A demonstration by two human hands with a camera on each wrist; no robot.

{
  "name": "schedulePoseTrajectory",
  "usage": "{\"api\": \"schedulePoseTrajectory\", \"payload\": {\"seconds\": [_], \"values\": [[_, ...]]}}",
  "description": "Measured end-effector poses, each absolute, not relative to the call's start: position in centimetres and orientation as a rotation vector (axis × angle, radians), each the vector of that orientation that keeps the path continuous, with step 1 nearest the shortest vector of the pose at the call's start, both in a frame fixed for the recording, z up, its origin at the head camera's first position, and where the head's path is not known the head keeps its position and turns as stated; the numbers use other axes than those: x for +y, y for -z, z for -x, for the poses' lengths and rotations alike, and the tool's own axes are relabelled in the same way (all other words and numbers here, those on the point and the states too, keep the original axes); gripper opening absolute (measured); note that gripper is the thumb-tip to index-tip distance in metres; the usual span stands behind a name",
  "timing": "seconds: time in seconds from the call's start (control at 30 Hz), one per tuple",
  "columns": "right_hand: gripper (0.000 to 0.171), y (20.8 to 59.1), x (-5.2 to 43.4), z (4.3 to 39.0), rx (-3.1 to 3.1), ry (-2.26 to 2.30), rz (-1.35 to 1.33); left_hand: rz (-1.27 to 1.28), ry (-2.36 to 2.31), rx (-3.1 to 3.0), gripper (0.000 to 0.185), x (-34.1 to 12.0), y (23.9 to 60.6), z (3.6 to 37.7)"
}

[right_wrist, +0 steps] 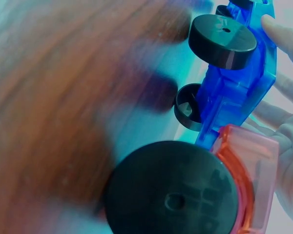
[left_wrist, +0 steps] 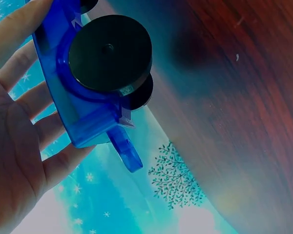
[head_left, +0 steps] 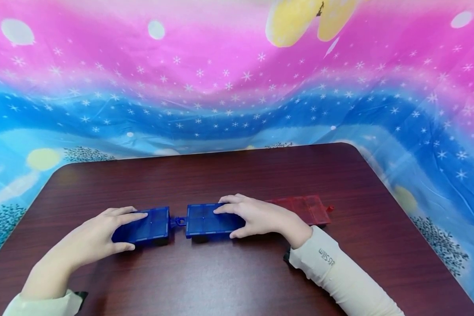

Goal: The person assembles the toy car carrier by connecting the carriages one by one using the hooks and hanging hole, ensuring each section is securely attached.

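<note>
Cars, three, translucent plastic, flat-topped and wheeled, in one row on the counter (head_left: 237, 272).

Item 1: left blue car (head_left: 144, 225), under the left hand (head_left: 98, 235). The fingers lie over its top and the thumb runs along its near side, so the hand clasps it. In the left wrist view its black wheels (left_wrist: 110, 53) show from below, and a blue tab (left_wrist: 126, 152) juts from its end.

Item 2: middle blue car (head_left: 209, 219), under the right hand (head_left: 256, 217), fingers spread across its top and thumb at its near edge, likewise gripping. A small blue coupling (head_left: 178, 220) sits in the gap between items 1 and 2; whether it is fully engaged cannot be told.

Item 3: red car (head_left: 310, 208), just behind the right hand. In the right wrist view its end meets the end of the middle blue car, so these two appear joined. A small red hook (head_left: 330, 208) projects from its free end.

Progress, as judged: red-to-blue link seems made; blue-to-blue link at or close to closing, both cars held near end to end. Left to do, at most, is seating that coupling.

Containers: none in view. The cars' flat tops carry nothing.

Surroundings: patterned pink-and-blue cloth (head_left: 237, 87) behind and around the counter.
</note>
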State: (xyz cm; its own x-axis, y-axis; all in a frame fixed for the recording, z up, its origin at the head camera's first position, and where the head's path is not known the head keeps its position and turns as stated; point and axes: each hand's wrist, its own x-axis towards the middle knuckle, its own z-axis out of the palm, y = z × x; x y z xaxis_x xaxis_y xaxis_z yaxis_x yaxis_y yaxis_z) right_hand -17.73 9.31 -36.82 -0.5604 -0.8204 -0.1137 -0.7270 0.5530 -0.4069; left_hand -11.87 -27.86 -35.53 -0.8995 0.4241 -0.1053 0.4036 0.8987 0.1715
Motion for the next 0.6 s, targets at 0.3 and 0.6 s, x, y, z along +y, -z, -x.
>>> {"api": "schedulePoseTrajectory", "payload": {"seconds": [0.3, 0.6], "values": [[0.061, 36.76, 9.34, 17.74, 2.500, 0.457, 1.274, -0.655, -0.255, 2.914, 0.065, -27.43, 35.66, 11.59], [0.061, 36.81, 9.26, 17.72, 2.504, 0.448, 1.291, -0.671, -0.270, 2.904, 0.065, -27.07, 35.94, 11.70]]}}
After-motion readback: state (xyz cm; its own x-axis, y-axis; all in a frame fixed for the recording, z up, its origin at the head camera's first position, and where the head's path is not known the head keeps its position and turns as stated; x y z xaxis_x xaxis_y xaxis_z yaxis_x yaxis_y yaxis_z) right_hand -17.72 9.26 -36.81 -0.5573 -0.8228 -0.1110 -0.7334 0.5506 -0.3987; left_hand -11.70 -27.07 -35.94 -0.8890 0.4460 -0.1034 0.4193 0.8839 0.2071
